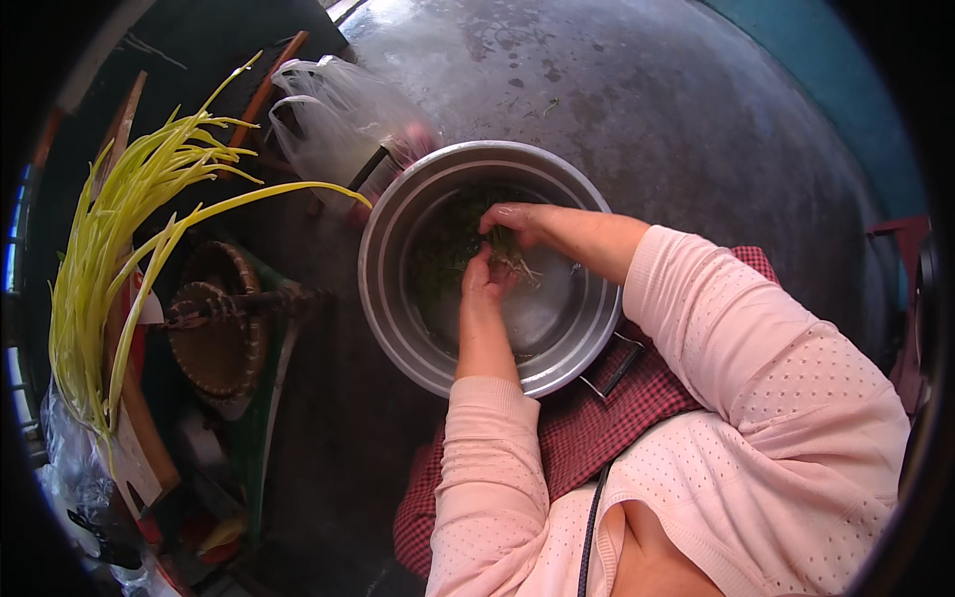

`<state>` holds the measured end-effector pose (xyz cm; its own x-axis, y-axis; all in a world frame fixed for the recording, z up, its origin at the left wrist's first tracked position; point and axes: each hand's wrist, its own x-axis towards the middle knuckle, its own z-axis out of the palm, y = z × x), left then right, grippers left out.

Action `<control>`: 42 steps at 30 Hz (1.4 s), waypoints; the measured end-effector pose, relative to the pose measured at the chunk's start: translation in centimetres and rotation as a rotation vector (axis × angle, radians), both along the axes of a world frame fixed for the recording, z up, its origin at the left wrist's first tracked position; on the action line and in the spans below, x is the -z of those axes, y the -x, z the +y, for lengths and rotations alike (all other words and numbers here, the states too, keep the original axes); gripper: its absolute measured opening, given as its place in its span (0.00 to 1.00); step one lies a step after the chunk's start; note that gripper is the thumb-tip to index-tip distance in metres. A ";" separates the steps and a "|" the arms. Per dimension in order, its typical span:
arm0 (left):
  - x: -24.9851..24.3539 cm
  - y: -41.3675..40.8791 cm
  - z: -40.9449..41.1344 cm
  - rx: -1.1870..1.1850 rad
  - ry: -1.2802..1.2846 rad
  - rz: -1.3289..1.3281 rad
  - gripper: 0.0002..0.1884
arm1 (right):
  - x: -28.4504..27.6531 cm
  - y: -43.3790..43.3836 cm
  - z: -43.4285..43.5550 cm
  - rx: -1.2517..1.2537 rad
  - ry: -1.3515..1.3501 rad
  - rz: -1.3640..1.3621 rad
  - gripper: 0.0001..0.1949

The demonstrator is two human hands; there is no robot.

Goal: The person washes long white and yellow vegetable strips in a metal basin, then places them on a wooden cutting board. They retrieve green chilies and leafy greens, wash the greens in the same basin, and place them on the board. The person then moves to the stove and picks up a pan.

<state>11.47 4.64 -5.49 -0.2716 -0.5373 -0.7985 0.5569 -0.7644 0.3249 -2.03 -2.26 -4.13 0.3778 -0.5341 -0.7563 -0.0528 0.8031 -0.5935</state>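
Observation:
A large round aluminium pot (388, 328) with side handles stands before me, with water and dark leafy greens (436, 280) in it. Both my hands are inside its rim. Between them is a small bunch of greens with pale roots (522, 267). My left hand (489, 276) is at the lower side of the bunch, its palm partly turned up. From above, my right hand (515, 222) closes its bent fingers on the leafy part. The ends of some fingers are hidden by the greens.
Long yellow-green stalks (112, 254) lie at the left on a wooden stand, one reaching to the pot's rim. A translucent plastic bag (336, 112) stands behind the pot. Round woven baskets (216, 336) are at the left. The grey floor (671, 112) has wet spots and a leaf scrap.

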 end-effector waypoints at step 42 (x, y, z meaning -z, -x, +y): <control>4.4 -3.5 -0.6 -0.446 -0.121 0.351 0.10 | -1.2 -3.4 4.8 0.060 0.365 0.182 0.06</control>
<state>14.95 4.01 -9.88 -0.2995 -0.5712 -0.7642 0.8921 -0.4516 -0.0121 1.38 2.50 -2.95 0.2154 -0.7967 -0.5646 -0.1424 0.5464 -0.8253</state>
